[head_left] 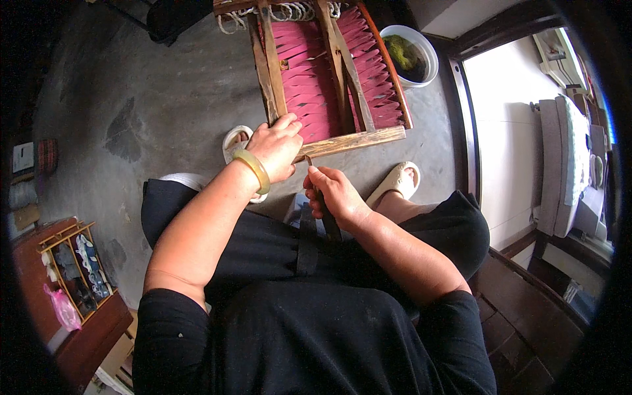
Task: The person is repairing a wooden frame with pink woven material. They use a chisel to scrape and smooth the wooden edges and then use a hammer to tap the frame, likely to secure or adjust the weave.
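Fingers [288,122] of the left hand [271,150] lie bent over the near left corner of a wooden frame [359,139], the thumb on the rail's near side, so that the corner sits between them. Right-hand fingers [315,203] are curled tightly around the dark handle of a tool [329,220], with the thumb laid along it toward a thin, bent metal tip. That tip stands just beyond the right thumb, at the rail's near edge and just right of the left hand; I cannot tell whether it touches the wood.

Beyond both sets of fingers, pink strips [304,76] are strung across the frame, beneath slanting wooden slats [268,69], and white rope [293,11] is wound at the far end. Farther out, to the right of the right fingers, a white bucket [431,60] holds something green [399,50]. Behind the left fingers, a pale greenish bangle [255,168] circles the wrist. Sandalled feet flank the fingers: one sandal [232,139] near the left ones, the other [390,182] right of the right ones, both on the grey floor [178,85].
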### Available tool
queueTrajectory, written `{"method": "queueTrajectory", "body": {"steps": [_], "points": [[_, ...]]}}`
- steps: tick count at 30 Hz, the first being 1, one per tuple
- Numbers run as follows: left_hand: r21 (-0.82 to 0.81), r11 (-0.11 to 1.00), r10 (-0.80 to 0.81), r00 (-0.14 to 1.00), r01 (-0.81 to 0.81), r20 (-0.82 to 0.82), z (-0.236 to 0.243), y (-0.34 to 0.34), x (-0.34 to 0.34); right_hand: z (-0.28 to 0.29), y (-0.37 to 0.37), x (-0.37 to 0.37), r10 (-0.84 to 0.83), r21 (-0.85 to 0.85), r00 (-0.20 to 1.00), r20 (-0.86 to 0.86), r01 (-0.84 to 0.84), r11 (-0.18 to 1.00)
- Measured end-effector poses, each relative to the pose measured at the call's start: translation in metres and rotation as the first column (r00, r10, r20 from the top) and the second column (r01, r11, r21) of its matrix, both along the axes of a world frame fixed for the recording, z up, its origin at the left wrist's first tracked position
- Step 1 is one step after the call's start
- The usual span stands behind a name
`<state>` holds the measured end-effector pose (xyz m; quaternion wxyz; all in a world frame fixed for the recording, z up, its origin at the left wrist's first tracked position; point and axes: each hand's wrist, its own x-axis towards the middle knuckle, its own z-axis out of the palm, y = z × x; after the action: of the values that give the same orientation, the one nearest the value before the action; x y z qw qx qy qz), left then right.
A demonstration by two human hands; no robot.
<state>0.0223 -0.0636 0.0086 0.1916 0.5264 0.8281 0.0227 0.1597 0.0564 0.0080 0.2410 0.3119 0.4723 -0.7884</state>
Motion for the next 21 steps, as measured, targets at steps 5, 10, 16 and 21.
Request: {"method": "queueTrajectory", "body": {"steps": [5, 10, 16, 21], "points": [[-0.003, 1.000, -0.005, 1.000, 0.005, 0.001, 0.0020, 0.0020, -0.0001, -0.0004, 0.0004, 0.0005, -0.003, -0.012, 1.000, 0.006, 0.003, 1.000], [-0.004, 1.000, -0.003, 1.000, 0.003, 0.013, 0.0034, 0.0025, -0.0006, -0.0023, 0.0015, 0.0008, -0.040, 0.013, 0.998, 0.050, 0.040, 0.999], [0.008, 1.000, -0.007, 1.000, 0.007, 0.007, 0.0008, -0.0002, -0.0014, -0.0008, 0.0056, 0.0024, -0.106, 0.055, 0.991, 0.082, 0.102, 0.993], [0.004, 1.000, -0.009, 1.000, 0.009, -0.004, -0.0004, 0.0002, -0.0006, -0.0056, 0.0014, 0.0049, -0.097, 0.058, 0.995, 0.026, 0.095, 0.994]]}}
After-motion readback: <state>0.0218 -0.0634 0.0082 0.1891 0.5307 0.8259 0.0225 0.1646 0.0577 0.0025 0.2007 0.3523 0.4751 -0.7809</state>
